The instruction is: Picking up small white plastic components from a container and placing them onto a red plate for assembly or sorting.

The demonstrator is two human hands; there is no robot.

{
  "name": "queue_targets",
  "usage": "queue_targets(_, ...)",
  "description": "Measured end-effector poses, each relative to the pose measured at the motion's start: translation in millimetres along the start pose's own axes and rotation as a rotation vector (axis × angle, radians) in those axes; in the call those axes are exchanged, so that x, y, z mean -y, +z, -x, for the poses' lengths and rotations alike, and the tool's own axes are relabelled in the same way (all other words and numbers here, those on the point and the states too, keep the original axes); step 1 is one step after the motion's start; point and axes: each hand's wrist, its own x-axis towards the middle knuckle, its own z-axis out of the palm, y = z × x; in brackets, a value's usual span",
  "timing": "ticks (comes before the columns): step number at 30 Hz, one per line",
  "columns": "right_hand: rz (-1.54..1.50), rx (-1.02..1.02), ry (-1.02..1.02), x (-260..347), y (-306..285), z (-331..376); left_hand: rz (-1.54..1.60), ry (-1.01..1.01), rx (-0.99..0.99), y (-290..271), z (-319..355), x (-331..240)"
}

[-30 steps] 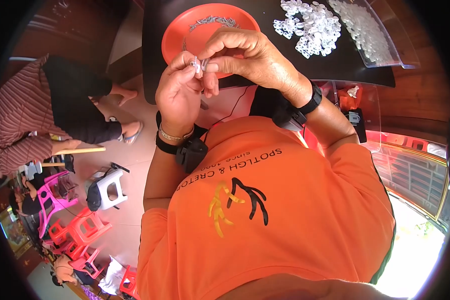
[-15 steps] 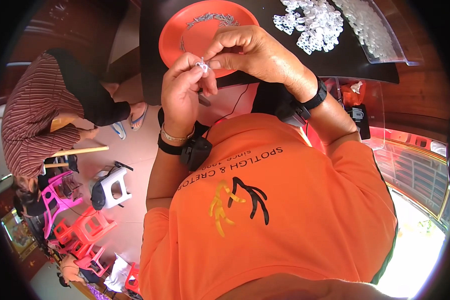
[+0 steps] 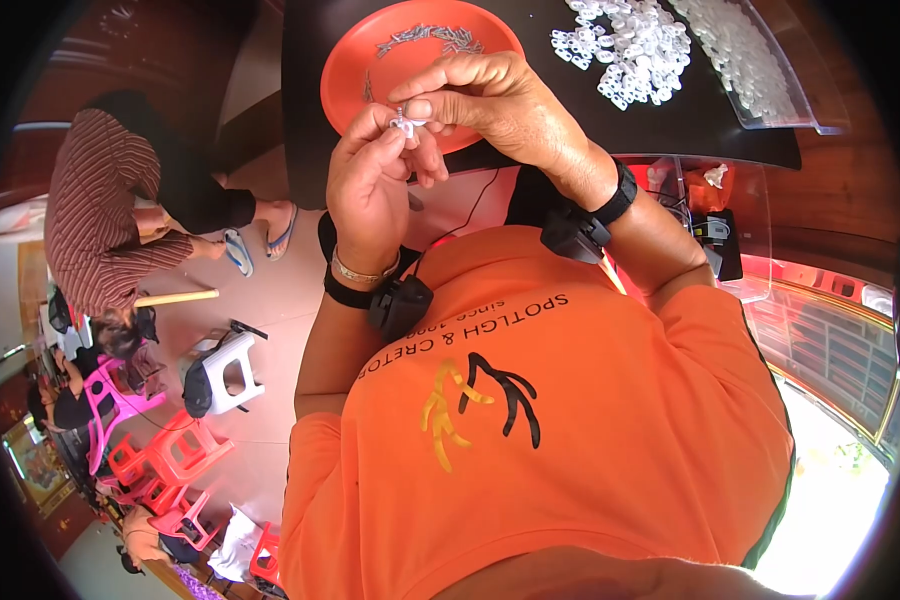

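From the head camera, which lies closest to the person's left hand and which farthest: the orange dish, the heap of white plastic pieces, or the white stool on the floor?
Measured from the left hand:
1. Orange dish: just above the hand on the dark table, partly behind the fingers.
2. White stool: down to the left, on the floor.
3. Heap of white plastic pieces: upper right on the table, past the right hand.

Small assembly workshop, black worktable, heaped white plastic parts, plastic stools
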Motion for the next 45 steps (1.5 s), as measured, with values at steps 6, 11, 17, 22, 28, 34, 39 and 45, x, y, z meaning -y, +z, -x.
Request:
queue_targets(6, 0.146, 0.115, 0.024, 4.6, -2.2, 0.9, -0.071, 0.001, -0.066, 0.0, 2.9, -0.7)
queue_targets(11, 0.200, 0.073, -0.034, 1.8, -8.7, -1.0, -0.150, -0.020, -0.141, 8.7, 1.6, -1.9)
queue_targets(17, 0.031, 0.113, 0.164, 9.5, -32.8, -8.2, -0.354, -0.087, -0.224, 6.8, -0.7, -1.5)
queue_targets(22, 0.045, 0.109, 0.140, 6.4, -25.6, -8.9, -0.370, -0.069, -0.192, 6.7, 0.1, -3.5)
queue_targets(28, 0.048, 0.098, 0.139, 6.3, -25.9, -8.1, -0.390, -0.067, -0.181, 8.9, -1.1, -2.6)
queue_targets(34, 0.073, 0.102, 0.119, 4.2, -25.0, -6.6, -0.405, -0.076, -0.190, 9.6, -1.7, -1.0)
queue_targets(39, 0.148, 0.101, 0.101, 5.3, -18.6, -3.5, -0.433, -0.074, -0.185, 9.9, -1.1, -0.7)
queue_targets(45, 0.247, 0.105, -0.067, 2.4, -18.4, -1.3, -0.450, -0.074, -0.188, 14.5, -0.1, -0.9)
